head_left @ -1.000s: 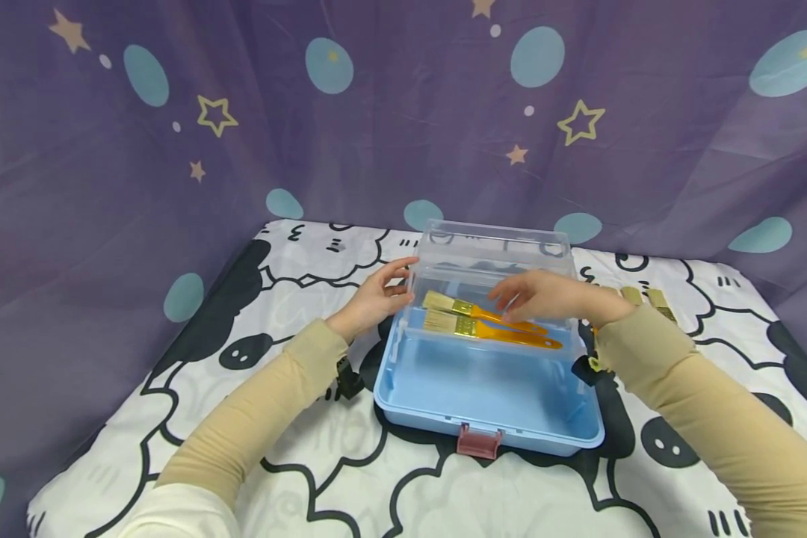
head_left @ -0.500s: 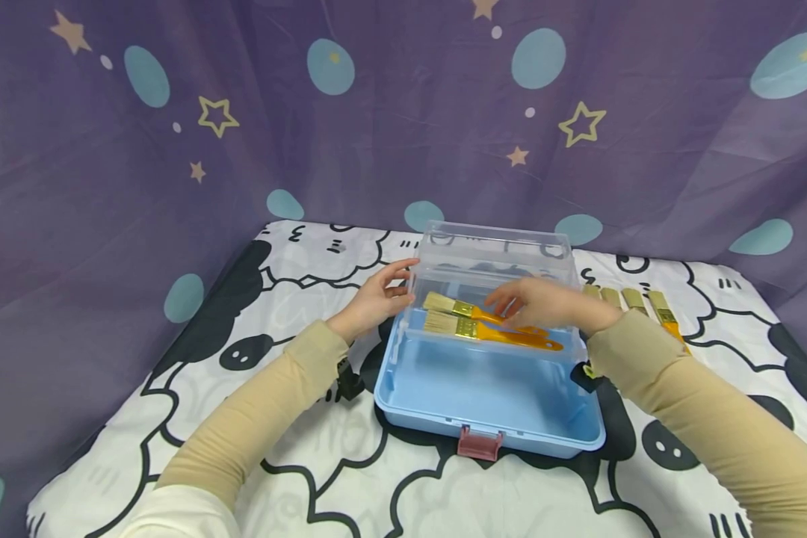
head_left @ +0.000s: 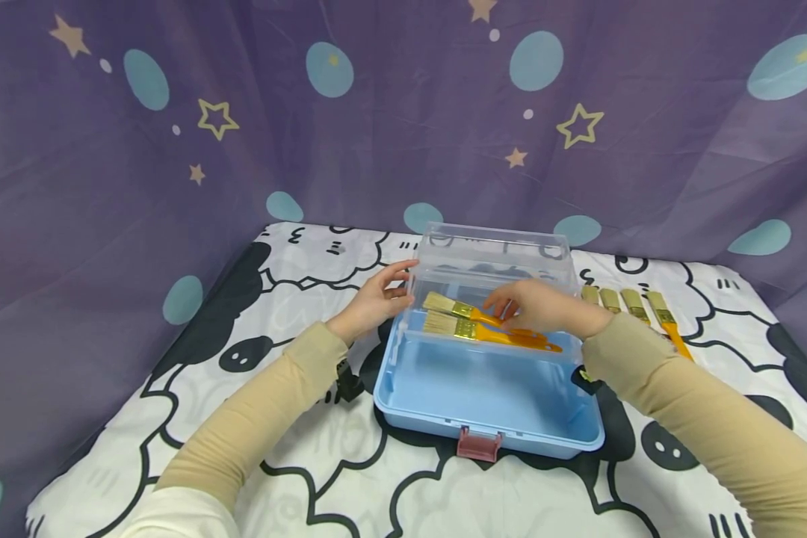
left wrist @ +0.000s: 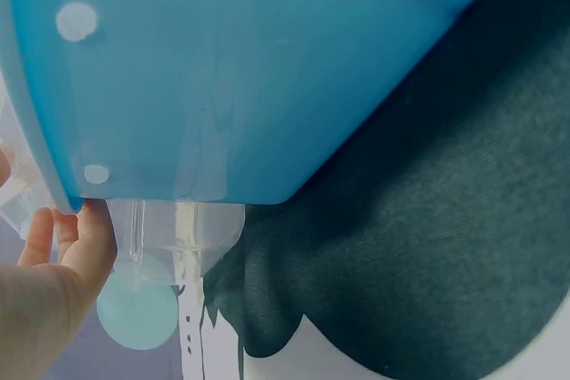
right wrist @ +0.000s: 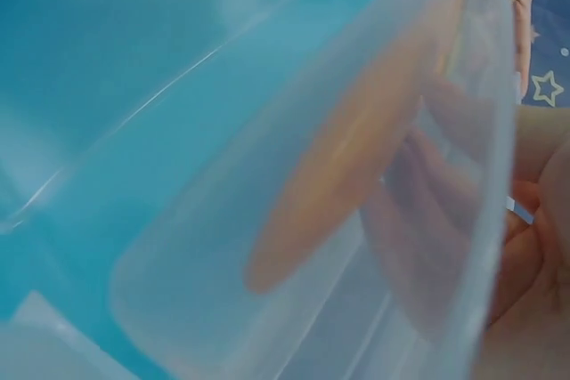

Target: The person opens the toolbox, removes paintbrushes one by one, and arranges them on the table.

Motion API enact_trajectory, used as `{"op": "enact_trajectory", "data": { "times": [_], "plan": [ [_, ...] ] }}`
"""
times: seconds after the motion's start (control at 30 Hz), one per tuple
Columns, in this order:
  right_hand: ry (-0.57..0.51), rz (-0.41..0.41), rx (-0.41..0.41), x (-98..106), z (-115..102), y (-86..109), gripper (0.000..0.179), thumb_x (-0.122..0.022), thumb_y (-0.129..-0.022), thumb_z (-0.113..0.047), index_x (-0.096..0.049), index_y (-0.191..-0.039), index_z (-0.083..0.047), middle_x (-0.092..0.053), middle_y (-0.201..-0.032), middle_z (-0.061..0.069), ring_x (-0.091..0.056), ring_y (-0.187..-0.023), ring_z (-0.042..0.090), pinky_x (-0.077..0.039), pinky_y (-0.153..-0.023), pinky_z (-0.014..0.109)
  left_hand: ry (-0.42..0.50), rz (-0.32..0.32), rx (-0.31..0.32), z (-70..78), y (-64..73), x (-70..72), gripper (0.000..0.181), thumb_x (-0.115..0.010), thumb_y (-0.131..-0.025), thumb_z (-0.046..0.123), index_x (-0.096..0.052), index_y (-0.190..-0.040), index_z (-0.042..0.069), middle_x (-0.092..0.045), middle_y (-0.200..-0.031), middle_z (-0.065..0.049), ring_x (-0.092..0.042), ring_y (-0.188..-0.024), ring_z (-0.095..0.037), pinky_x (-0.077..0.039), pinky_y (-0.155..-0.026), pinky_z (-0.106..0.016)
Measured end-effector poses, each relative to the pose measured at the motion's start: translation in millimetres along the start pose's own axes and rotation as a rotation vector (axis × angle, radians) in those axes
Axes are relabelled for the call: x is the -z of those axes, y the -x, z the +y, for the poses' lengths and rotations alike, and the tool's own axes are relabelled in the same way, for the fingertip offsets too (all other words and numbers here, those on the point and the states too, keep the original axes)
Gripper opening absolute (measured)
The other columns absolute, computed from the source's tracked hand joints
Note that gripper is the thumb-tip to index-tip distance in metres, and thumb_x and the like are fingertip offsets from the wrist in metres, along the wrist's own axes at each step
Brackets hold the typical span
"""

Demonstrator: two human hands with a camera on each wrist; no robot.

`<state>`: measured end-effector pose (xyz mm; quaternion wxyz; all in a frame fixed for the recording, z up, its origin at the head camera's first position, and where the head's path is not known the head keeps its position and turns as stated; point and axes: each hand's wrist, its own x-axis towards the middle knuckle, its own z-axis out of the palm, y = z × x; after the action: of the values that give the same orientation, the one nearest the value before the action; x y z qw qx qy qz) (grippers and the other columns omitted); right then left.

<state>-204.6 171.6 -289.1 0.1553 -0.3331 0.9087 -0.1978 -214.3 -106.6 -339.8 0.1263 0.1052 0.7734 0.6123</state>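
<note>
In the head view, a blue box (head_left: 484, 388) with a pink latch (head_left: 479, 444) stands with its clear lid (head_left: 498, 243) up. A translucent tray (head_left: 420, 336) sits along its back half, holding two paintbrushes with orange handles. My right hand (head_left: 545, 305) reaches into it, fingers and thumb at the handle of the rear paintbrush (head_left: 447, 304). The front paintbrush (head_left: 511, 338) lies beside it. Through the tray wall, the right wrist view shows an orange handle (right wrist: 347, 157) beside my fingertips. My left hand (head_left: 371, 302) touches the tray's left end with loosely spread fingers.
More paintbrushes (head_left: 660, 308) lie in a row on the cloth, right of the box and partly behind my right arm. A sheep-patterned cloth (head_left: 323, 478) covers the table. A purple curtain (head_left: 403, 134) hangs behind.
My right hand has lowered slightly onto the rear paintbrush, and its handle has shifted a little towards the front one. My left hand keeps its place.
</note>
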Motion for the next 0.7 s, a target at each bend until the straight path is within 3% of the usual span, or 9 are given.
{"op": "enact_trajectory", "data": {
  "times": [0.7],
  "plan": [
    [0.045,0.064,0.033,-7.7,3.2,0.1,0.032,-0.07,-0.082,0.0,-0.068,-0.113,-0.007,-0.069,-0.094,0.004,-0.065,-0.085,0.019,-0.054,-0.072,0.032,0.015,-0.009,0.004,0.1,0.1,1.0,0.063,-0.056,-0.093,-0.001,-0.037,-0.145,0.027,-0.035,-0.141,-0.012,-0.051,-0.111,-0.023,-0.045,-0.077,-0.028]
  ]
}}
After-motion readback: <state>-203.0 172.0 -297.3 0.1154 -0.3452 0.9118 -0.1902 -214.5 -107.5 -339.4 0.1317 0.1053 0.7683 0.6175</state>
